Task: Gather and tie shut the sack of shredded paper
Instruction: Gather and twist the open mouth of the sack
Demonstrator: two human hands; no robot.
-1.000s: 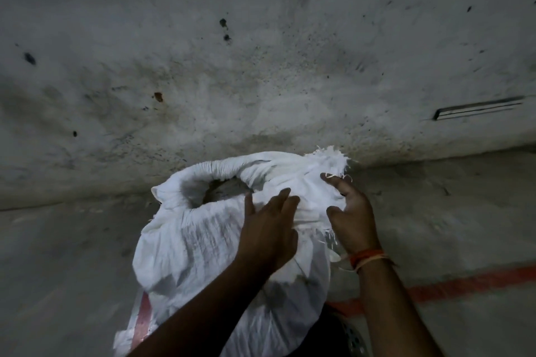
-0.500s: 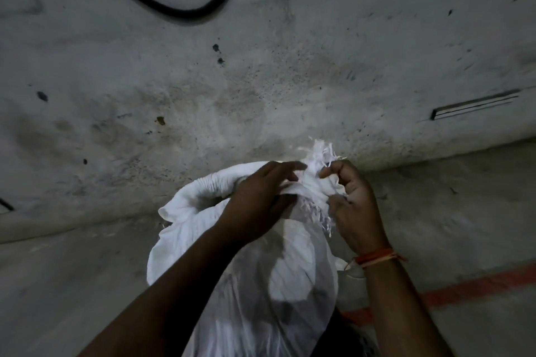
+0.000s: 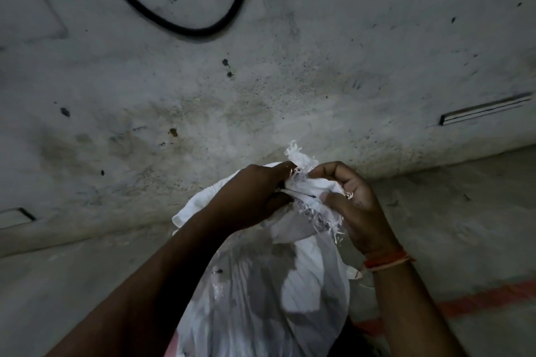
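Observation:
A white woven sack [image 3: 261, 298] stands on the floor in front of me, close to a wall. Its frayed top edge [image 3: 300, 158] is bunched together and sticks up between my hands. My left hand [image 3: 249, 194] is closed on the gathered cloth from the left. My right hand [image 3: 352, 203], with an orange thread band at the wrist, pinches the same bunch from the right. The shredded paper inside is hidden by the sack.
A stained grey concrete wall [image 3: 261, 81] rises just behind the sack, with a black cable [image 3: 185, 29] looping across it. A red painted line [image 3: 478, 298] runs over the concrete floor at the right.
My hands have drawn the sack's open mouth together and lifted it; the opening seen earlier is now closed into a bunch. My left hand moved from the sack's front up to the top.

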